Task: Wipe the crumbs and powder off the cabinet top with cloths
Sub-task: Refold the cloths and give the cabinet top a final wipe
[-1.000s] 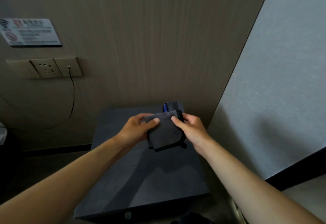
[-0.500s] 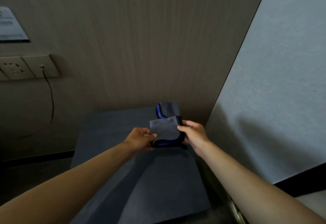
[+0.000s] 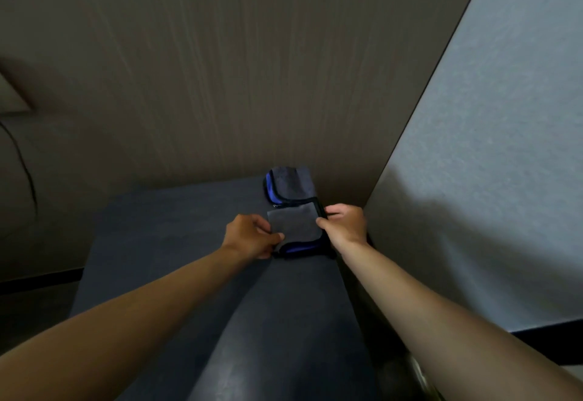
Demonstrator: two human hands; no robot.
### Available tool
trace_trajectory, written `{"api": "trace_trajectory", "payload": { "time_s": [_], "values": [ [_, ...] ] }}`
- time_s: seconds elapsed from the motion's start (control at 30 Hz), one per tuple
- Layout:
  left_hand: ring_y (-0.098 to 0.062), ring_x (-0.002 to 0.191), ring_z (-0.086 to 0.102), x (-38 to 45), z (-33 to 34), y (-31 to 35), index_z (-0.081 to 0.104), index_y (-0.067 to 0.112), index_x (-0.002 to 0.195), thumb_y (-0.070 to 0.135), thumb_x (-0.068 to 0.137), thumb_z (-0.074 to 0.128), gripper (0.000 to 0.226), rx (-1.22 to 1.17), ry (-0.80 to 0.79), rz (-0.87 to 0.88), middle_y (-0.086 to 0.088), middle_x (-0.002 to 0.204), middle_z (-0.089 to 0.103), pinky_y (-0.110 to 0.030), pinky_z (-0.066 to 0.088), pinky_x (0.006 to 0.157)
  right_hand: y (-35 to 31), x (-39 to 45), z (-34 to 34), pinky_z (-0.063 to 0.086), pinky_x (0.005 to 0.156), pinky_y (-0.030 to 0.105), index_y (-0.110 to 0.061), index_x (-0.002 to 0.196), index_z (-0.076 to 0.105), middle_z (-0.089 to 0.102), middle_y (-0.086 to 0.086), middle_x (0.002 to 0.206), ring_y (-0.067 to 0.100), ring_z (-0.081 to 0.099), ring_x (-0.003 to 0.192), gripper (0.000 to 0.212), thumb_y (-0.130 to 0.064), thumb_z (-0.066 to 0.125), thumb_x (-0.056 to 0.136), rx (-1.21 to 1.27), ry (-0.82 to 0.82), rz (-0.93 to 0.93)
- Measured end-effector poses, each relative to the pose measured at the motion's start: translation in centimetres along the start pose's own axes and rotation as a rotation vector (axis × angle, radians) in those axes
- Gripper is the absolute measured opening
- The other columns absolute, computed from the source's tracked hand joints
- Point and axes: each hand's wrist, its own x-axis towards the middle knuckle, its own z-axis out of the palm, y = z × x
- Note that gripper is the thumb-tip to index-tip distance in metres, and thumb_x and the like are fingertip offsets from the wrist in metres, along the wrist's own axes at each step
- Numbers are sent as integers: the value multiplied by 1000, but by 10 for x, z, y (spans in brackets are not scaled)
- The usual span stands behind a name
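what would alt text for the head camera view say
Two hands hold a folded grey cloth over a dark cabinet top: the left hand grips its left edge, the right hand pinches its right edge. A second folded cloth lies behind it in the wall corner.

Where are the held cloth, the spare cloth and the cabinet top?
held cloth (image 3: 295,222), head view, grey upper face
spare cloth (image 3: 291,184), head view, grey top fold
cabinet top (image 3: 176,227), head view, bare left part
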Motion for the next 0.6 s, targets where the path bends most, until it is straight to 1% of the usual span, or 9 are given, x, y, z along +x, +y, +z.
{"api": "trace_trajectory", "payload": {
  "time_s": [0.1, 0.2, 0.27, 0.33, 0.37, 0.43, 0.5, 0.57, 0.6],
  "values": [
    [-18, 64, 71, 4, 4, -4, 64, 3, 85, 15, 72, 88, 30, 52, 18, 40, -16, 79, 73, -36, 62, 55, 6, 5, 5, 54, 79, 27, -11, 109, 72, 73, 5, 95, 20, 69, 92, 34, -15, 82, 77, -2, 11, 15],
    [-19, 60, 71, 8, 9, -8, 63, 0, 85, 17, 73, 87, 32, 92, 44, 75, -13, 71, 72, -40, 62, 54, 9, 7, 6, 50, 75, 24, -13, 111, 71, 72, 4, 98, 19, 68, 93, 34, -16, 81, 78, 10, 5, 28],
    [-21, 57, 72, 10, 10, -9, 62, -1, 87, 19, 74, 87, 34, 129, 38, 80, -12, 67, 72, -40, 62, 53, 9, 7, 7, 50, 75, 24, -15, 113, 70, 72, 3, 102, 19, 67, 95, 34, -18, 79, 80, -49, -12, 17],
    [-23, 52, 71, 11, 9, -10, 57, 6, 91, 25, 75, 85, 38, 219, 20, 99, -10, 67, 71, -37, 61, 54, 8, 7, 6, 52, 77, 26, -15, 116, 69, 71, 3, 106, 19, 67, 96, 36, -20, 78, 82, -78, -31, 13],
    [-23, 54, 70, 11, 9, -11, 53, 10, 93, 31, 74, 85, 42, 291, 33, 137, -7, 70, 70, -36, 59, 54, 8, 7, 5, 52, 78, 27, -16, 117, 68, 71, 4, 108, 19, 66, 97, 37, -21, 77, 82, -81, -40, 22],
    [-21, 74, 67, 9, 8, -13, 45, 19, 97, 40, 74, 83, 49, 504, 106, 300, 1, 86, 63, -33, 52, 59, 6, 3, 3, 53, 79, 29, -19, 121, 64, 68, 2, 111, 18, 64, 97, 41, -27, 77, 82, -113, -33, 19],
    [-17, 99, 54, 6, 8, -13, 45, 25, 108, 45, 77, 77, 49, 696, 181, 514, 6, 105, 53, -34, 51, 71, 4, -5, 1, 52, 77, 31, -24, 121, 58, 59, -1, 111, 16, 59, 96, 45, -38, 75, 82, -229, 64, -127],
    [-17, 111, 46, 4, 9, -8, 48, 25, 121, 44, 87, 67, 44, 731, 240, 653, 5, 118, 50, -36, 52, 82, 3, -15, -1, 50, 79, 34, -26, 116, 56, 53, -3, 109, 15, 54, 99, 39, -43, 70, 83, -379, 212, -432],
    [-18, 114, 46, 5, 10, -7, 49, 24, 127, 42, 91, 62, 42, 713, 245, 679, 4, 123, 50, -35, 50, 88, 2, -20, -1, 49, 80, 35, -25, 115, 56, 53, -3, 110, 16, 53, 101, 35, -41, 67, 86, -442, 245, -583]
  ]
}}
